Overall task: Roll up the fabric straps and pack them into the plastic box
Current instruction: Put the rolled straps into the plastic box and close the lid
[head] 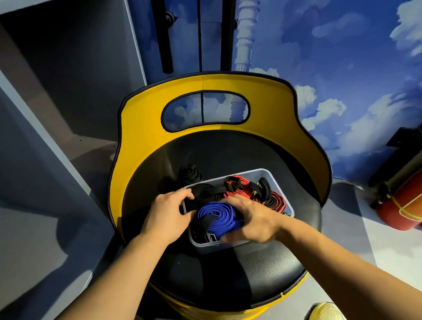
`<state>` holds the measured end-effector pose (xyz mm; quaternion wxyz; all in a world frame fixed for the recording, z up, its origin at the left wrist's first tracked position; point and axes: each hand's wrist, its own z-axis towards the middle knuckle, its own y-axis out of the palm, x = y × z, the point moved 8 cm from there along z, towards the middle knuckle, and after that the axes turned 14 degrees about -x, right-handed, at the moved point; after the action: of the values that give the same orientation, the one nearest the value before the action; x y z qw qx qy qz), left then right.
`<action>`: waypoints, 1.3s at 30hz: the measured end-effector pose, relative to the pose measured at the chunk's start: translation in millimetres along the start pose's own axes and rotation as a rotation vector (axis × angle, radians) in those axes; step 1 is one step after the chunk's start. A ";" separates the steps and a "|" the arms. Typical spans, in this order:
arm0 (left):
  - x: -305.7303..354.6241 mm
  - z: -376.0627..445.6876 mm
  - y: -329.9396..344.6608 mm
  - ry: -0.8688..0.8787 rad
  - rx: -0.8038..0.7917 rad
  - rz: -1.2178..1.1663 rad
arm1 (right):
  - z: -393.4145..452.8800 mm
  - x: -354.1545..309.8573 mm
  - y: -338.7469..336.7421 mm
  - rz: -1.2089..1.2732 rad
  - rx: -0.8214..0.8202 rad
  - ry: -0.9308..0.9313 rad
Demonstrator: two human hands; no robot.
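Blue roll (pixel 216 217) lies in near-left part of box (pixel 274 178), long axis left-right, between my hands. Right hand (pixel 253 220) curls round its right end; left hand (pixel 167 217) grips black strap (pixel 199 198) just behind. Black roll (pixel 189 173) waits outside, nearer left hand.

Translucent plastic box (pixel 274 178), matt woven straps (pixel 216 213).
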<state>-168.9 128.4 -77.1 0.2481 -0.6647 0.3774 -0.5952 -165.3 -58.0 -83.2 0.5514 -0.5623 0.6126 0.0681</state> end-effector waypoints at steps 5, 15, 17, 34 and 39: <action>0.7 -3.0 2.9 0.008 -0.104 0.040 | -3.0 -8.4 -6.7 -0.171 0.053 -0.043; 1.3 -6.5 5.5 -0.004 -0.145 0.035 | -10.4 -20.1 -11.9 -0.221 0.114 -0.125; 0.5 -7.0 5.7 -0.004 -0.151 0.018 | -11.3 -19.1 -12.1 -0.206 0.114 -0.122; 9.3 -3.6 2.5 -0.027 0.001 0.125 | -15.7 -19.3 -10.8 -0.307 0.090 -0.103; 14.2 -3.6 3.4 -0.024 0.035 0.175 | -14.5 -25.5 -11.5 -0.369 0.097 -0.080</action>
<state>-173.0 115.6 -70.6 0.3152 -0.6320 0.4206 -0.5695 -171.3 -56.7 -52.3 0.6049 -0.6346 0.4792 -0.0413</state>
